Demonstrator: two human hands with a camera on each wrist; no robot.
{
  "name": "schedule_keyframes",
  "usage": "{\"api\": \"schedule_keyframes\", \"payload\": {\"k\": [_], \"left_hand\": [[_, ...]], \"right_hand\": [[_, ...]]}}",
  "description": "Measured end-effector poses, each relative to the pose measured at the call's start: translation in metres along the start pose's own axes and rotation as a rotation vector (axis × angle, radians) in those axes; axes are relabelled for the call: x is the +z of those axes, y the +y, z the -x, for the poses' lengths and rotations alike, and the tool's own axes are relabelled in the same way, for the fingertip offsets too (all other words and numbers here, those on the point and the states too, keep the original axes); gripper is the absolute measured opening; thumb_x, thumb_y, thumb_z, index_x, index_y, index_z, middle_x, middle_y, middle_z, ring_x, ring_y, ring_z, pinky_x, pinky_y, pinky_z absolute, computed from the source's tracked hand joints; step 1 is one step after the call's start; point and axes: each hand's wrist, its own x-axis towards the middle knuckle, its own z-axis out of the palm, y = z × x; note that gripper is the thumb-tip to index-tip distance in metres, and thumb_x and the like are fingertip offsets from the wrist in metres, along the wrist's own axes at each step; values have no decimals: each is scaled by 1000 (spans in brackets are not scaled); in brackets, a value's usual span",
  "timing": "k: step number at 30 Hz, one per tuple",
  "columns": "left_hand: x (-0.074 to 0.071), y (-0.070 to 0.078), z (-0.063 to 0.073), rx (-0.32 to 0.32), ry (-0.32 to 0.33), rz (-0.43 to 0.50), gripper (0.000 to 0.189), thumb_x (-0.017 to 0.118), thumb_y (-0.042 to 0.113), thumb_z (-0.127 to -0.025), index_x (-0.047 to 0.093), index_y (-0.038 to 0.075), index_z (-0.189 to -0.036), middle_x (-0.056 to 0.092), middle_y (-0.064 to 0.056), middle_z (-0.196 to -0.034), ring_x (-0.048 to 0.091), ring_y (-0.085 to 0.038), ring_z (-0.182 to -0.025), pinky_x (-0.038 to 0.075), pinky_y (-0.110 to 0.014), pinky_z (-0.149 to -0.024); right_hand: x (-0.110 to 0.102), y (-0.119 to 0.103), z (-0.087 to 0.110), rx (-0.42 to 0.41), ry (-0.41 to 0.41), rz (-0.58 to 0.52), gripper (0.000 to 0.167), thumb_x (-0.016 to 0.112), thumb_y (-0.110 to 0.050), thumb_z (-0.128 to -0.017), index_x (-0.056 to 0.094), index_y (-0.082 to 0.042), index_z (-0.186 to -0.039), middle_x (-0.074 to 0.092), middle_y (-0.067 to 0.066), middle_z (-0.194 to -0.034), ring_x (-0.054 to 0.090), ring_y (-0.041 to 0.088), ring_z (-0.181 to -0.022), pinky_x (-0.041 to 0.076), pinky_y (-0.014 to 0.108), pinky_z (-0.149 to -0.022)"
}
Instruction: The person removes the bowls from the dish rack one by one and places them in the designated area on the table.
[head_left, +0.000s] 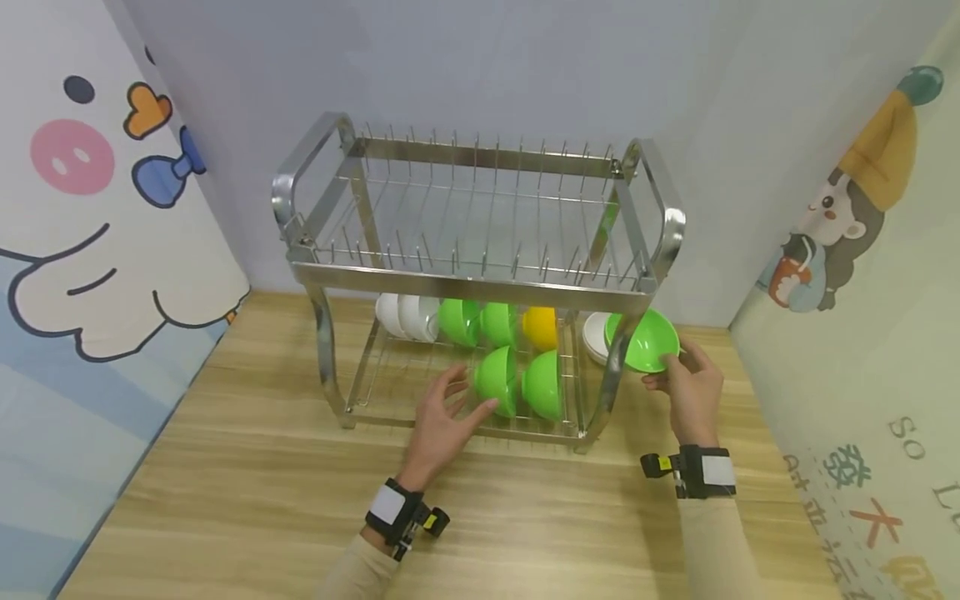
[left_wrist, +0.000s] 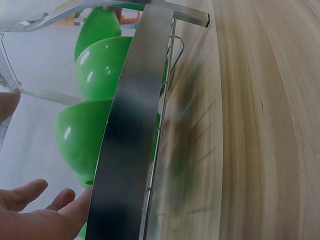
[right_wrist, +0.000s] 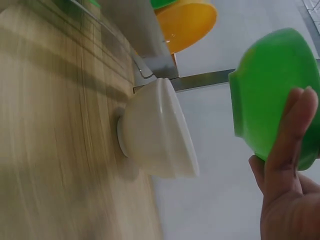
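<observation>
A green bowl is held at its rim by my right hand, just outside the right leg of the metal dish rack. In the right wrist view that bowl is lifted off the table, above and beside a white bowl standing on the wood. My left hand is at the rack's lower tier, fingers spread, nearest the left of two front green bowls. Fingertips come close to the base of this bowl in the left wrist view. Both front bowls stand on edge.
Behind them on the lower tier is a row of white bowls, green bowls and a yellow bowl. The upper tier has upright wire prongs. A pale wall stands behind the wooden table.
</observation>
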Motion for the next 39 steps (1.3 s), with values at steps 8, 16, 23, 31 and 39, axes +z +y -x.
{"api": "schedule_keyframes", "payload": {"k": [8, 16, 23, 31, 39], "left_hand": [[3, 5, -4, 34, -12, 34, 81, 87, 28, -88, 45, 5, -154, 48, -22, -155, 54, -43, -139, 53, -53, -113], [4, 6, -6, 28, -7, 38, 82, 87, 29, -87, 45, 4, -153, 46, -23, -155, 53, -43, -140, 53, -50, -114], [4, 4, -6, 55, -11, 26, 77, 87, 26, -87, 48, 1, -149, 51, -23, -150, 57, -41, -136, 54, -50, -112], [5, 5, -3, 66, -21, 26, 71, 87, 24, -88, 52, 3, -145, 54, -21, -147, 57, -41, -135, 54, -49, -112], [7, 0, -3, 83, -38, -10, 70, 86, 25, -89, 52, 2, -145, 55, -21, -147, 57, -42, -136, 54, -51, -113]], "right_hand": [[9, 4, -24, 63, 13, 13, 50, 54, 3, -99, 55, 1, -148, 69, 3, -94, 67, 8, -52, 60, 20, -52], [16, 14, -36, 96, -2, 107, 53, 53, 0, -101, 50, -4, -154, 66, 0, -99, 69, 5, -54, 61, 19, -55], [22, 26, -46, 97, 4, 90, 56, 53, 3, -98, 53, -6, -153, 63, 8, -115, 68, 5, -53, 61, 18, -54], [26, 37, -49, 80, 7, 77, 56, 52, 2, -96, 56, -9, -151, 60, 20, -136, 66, 5, -52, 59, 18, -52], [30, 45, -49, 43, 15, 120, 52, 52, 0, -97, 58, -5, -148, 51, 19, -152, 62, 2, -52, 56, 14, -50]]}}
